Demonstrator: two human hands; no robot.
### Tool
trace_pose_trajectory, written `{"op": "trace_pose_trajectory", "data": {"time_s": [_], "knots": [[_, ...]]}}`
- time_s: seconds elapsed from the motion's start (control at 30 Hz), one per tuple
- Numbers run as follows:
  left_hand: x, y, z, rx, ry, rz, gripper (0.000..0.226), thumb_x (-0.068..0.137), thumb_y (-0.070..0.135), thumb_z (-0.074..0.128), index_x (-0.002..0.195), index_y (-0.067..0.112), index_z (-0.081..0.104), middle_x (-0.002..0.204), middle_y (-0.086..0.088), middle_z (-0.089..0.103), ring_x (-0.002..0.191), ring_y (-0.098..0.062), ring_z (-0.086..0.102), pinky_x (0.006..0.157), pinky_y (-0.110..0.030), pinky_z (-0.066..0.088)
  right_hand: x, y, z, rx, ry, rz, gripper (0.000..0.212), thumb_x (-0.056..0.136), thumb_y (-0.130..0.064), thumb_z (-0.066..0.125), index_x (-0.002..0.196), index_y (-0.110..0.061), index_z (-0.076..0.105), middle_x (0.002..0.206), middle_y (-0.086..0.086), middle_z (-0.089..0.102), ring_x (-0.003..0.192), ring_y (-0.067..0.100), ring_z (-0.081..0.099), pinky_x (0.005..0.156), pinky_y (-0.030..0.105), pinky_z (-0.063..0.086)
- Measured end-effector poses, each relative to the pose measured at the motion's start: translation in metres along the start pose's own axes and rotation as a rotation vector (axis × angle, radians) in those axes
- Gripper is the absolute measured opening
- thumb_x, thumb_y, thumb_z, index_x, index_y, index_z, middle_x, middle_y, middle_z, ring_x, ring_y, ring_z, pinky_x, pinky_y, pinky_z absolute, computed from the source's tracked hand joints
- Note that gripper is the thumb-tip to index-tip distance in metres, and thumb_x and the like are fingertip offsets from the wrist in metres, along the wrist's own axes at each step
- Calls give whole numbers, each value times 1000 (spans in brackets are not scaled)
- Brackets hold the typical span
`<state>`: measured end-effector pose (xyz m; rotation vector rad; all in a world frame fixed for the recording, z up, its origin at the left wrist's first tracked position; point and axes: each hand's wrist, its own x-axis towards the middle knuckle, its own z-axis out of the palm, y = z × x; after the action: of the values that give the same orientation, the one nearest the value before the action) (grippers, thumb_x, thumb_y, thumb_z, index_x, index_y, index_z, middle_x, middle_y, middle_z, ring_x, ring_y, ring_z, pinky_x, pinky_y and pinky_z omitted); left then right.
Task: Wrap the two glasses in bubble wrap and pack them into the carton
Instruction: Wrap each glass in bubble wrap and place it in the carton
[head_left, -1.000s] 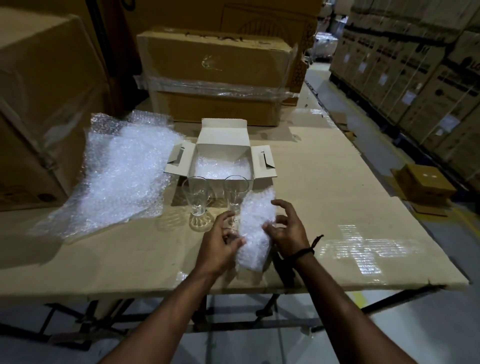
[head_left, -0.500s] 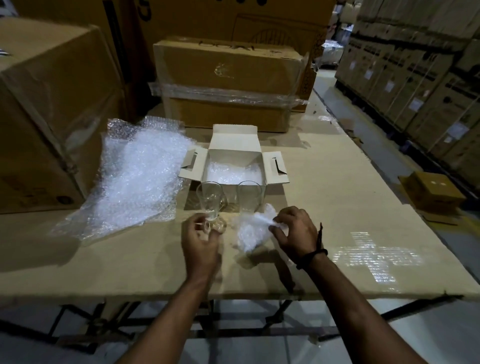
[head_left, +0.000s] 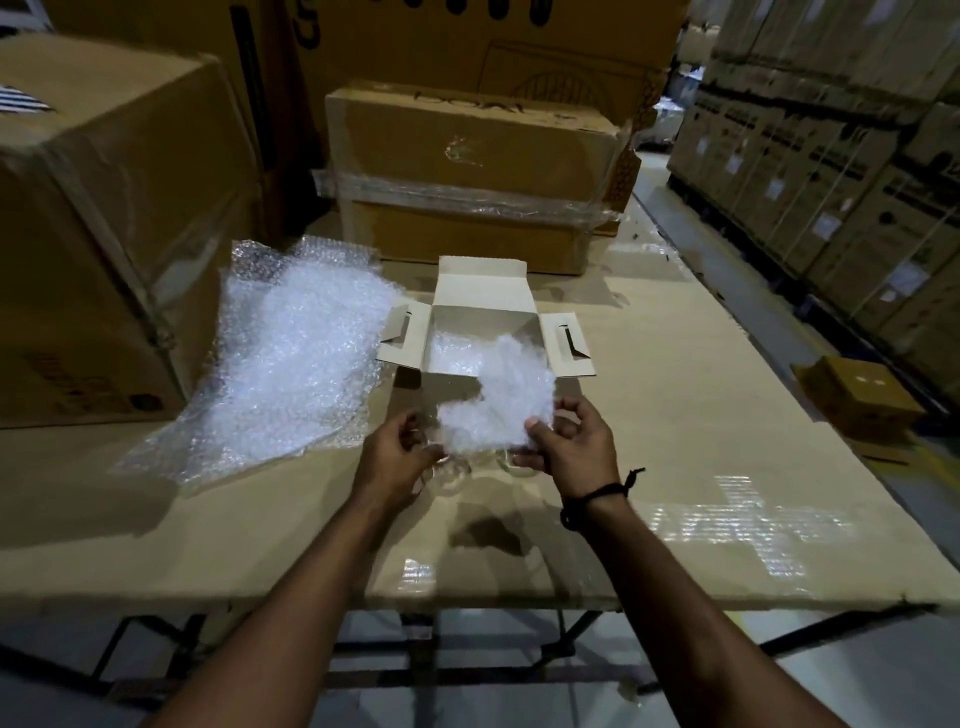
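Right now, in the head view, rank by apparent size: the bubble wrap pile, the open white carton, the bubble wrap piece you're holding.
1. bubble wrap pile
2. open white carton, flaps included
3. held bubble wrap piece, in the right hand; nearer the camera, so likely smaller still

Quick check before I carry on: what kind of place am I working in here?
Most likely a warehouse or stockroom. Stacked cartons line the aisle on the right. A big cardboard box and a stretch-wrapped box stand at the far side of the table, which is topped with flattened cardboard.
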<state>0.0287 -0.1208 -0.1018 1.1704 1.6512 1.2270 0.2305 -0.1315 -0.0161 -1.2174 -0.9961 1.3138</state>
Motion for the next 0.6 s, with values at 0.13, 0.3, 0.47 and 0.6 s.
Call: {"op": "trace_pose_trajectory", "data": {"time_s": [0.13, 0.3, 0.47, 0.6], "knots": [[-9, -4, -11, -46, -41, 21, 50, 67, 5, 86, 112, 14, 68, 95, 3, 73, 86, -7, 69, 72, -19, 53, 5, -7, 30, 59, 29, -40, 21, 87, 10, 58, 93, -10, 55, 101, 15, 59, 71, 26, 65, 57, 26, 58], [-9, -4, -15, -61, -52, 42, 50, 62, 18, 88, 109, 18, 71, 94, 0, 75, 90, -20, 71, 77, -37, 58, 20, -1, 59, -682, -115, -406, 19, 85, -2, 63, 98, -10, 72, 104, 9, 70, 94, 19, 64, 85, 31, 53], [-7, -5, -16, -5, -24, 45, 37, 60, 21, 91, 88, 30, 69, 90, 4, 75, 87, -17, 71, 80, -46, 57, 24, -15, 67, -1474, -447, -804, 46, 70, 2, 52, 105, -20, 72, 116, -2, 68, 107, 20, 58, 87, 29, 37], [-6, -5, -16, -28, -35, 51, 39, 57, 21, 90, 87, 35, 69, 90, 4, 75, 87, -16, 70, 82, -46, 57, 25, -32, 74, -1700, -525, -592, 52, 84, -5, 46, 124, -35, 59, 125, -1, 60, 106, 25, 47, 84, 31, 38]]}}
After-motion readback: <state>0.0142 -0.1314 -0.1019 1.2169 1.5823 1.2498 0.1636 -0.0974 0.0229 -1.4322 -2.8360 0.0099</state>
